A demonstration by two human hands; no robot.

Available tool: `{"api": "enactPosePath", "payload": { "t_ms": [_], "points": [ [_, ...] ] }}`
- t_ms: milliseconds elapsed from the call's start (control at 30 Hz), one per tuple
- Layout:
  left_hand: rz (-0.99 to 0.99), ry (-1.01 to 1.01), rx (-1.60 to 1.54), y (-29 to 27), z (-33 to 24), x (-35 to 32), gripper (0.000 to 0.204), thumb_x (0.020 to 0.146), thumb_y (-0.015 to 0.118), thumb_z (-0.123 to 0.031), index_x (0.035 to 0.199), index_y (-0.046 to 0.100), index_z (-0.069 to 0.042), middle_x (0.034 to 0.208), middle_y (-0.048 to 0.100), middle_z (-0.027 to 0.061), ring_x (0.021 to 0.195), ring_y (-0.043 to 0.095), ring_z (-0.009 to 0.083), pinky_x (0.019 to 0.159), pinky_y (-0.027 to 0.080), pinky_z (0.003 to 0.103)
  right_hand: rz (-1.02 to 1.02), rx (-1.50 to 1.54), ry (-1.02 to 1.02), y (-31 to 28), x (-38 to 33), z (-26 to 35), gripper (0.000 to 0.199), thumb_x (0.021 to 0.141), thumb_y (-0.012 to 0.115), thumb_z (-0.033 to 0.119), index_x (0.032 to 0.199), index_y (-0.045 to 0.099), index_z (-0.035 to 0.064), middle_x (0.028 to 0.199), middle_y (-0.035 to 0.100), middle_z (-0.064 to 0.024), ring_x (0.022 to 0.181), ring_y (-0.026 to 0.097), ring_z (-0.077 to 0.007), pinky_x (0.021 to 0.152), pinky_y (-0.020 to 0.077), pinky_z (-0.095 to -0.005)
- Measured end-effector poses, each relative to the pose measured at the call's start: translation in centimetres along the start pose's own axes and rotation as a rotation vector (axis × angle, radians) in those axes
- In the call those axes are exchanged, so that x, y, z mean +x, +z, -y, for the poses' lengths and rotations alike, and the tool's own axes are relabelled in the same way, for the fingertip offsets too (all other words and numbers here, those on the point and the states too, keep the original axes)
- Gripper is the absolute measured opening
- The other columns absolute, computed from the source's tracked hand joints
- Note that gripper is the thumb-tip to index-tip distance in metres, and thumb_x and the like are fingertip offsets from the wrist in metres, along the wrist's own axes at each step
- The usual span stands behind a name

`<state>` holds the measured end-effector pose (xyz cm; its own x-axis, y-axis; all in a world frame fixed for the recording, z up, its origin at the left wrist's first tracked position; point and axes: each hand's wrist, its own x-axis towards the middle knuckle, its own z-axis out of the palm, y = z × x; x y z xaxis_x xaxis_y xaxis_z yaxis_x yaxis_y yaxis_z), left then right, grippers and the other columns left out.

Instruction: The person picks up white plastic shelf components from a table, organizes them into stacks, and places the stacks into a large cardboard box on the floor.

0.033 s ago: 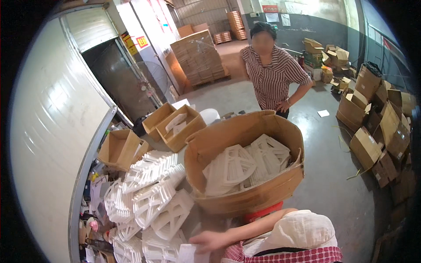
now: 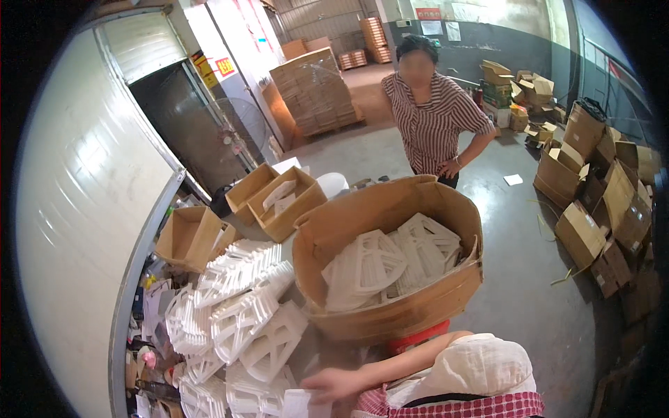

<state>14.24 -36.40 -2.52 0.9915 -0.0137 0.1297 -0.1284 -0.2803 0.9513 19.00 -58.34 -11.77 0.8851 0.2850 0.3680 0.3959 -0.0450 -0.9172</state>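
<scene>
Left hand (image 2: pixel 339 384): reaching left from bare forearm, fingers spread, grip released, just above white flat plastic piece (image 2: pixel 301 403) at lower edge.
Right hand: out of view.
Nearby: large round brown cardboard drum (image 2: pixel 390 306) holding white triangular frames (image 2: pixel 369 268).

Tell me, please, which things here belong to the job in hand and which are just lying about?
In hand: co-worker's hand; white frames; big round carton holding more frames.
Lying about: small open boxes; loose cartons; stacked pallet.

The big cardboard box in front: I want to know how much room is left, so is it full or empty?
Partly full. The big cardboard box is open-topped, with white foam frames piled inside, well below its rim.
</scene>
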Motion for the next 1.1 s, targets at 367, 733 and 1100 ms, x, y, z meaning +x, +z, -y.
{"api": "enactPosePath", "payload": {
  "t_ms": [367, 733, 1100],
  "points": [
    [0.056, -0.049, -0.026, -0.5, 3.0, 0.2, 0.061, 0.085, 0.060, 0.005, 0.140, 0.033, 0.002, 0.129, 0.048, 0.0232, 0.114, 0.052, 0.0304, 0.097, 0.043, 0.040, 0.344, -0.701, 0.099, -0.9, -4.6, -10.7, 0.023, 0.089, 0.055, 0.028, 0.093, 0.055, 0.0048, 0.087, 0.062, -0.0160, 0.071, 0.059, -0.0344, 0.068, 0.0478, -0.0437],
    [0.005, -0.076, 0.060, 0.3, 4.8, 0.5, 0.061, 0.085, 0.061, 0.003, 0.140, 0.034, 0.003, 0.126, 0.050, 0.0222, 0.113, 0.053, 0.0304, 0.095, 0.044, 0.039, 0.074, -0.955, -0.197, -5.2, -14.5, -8.7, 0.020, 0.083, 0.053, 0.022, 0.082, 0.065, 0.0060, 0.069, 0.057, -0.0116, 0.063, 0.058, -0.0303, 0.066, 0.0481, -0.0439],
    [0.063, -0.061, 0.095, 2.2, 6.2, 0.2, 0.058, 0.089, 0.059, 0.000, 0.140, 0.034, 0.005, 0.131, 0.048, 0.0232, 0.116, 0.051, 0.0300, 0.099, 0.040, 0.039, 0.156, -0.946, -0.056, -4.8, -14.0, -9.6, 0.018, 0.078, 0.054, 0.015, 0.084, 0.069, 0.0055, 0.070, 0.060, -0.0135, 0.067, 0.061, -0.0313, 0.071, 0.0483, -0.0477]
  ]
}}
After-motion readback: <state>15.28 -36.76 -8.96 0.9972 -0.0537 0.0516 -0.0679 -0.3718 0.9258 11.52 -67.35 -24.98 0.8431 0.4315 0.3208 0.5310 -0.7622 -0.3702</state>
